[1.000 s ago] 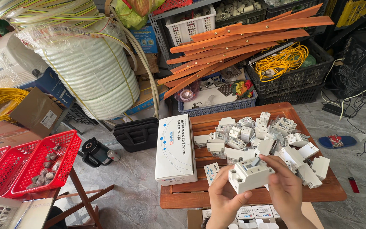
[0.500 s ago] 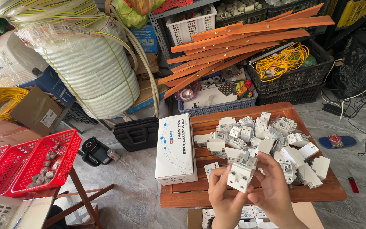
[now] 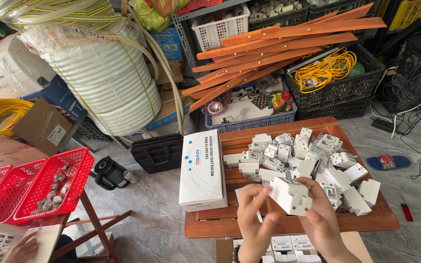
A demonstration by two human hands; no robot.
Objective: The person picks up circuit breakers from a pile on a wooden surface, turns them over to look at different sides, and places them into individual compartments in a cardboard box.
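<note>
Above wooden table (image 3: 230, 221), right hand (image 3: 320, 219) grips white breaker (image 3: 290, 196).

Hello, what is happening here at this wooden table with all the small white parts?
A person holds one white plastic breaker in the air with both hands: the left hand pinches its near side and the right hand cups it from below. Under it, the low wooden table carries a loose pile of similar white breakers and a long white carton on its left edge. Red baskets stand to the left.
</note>
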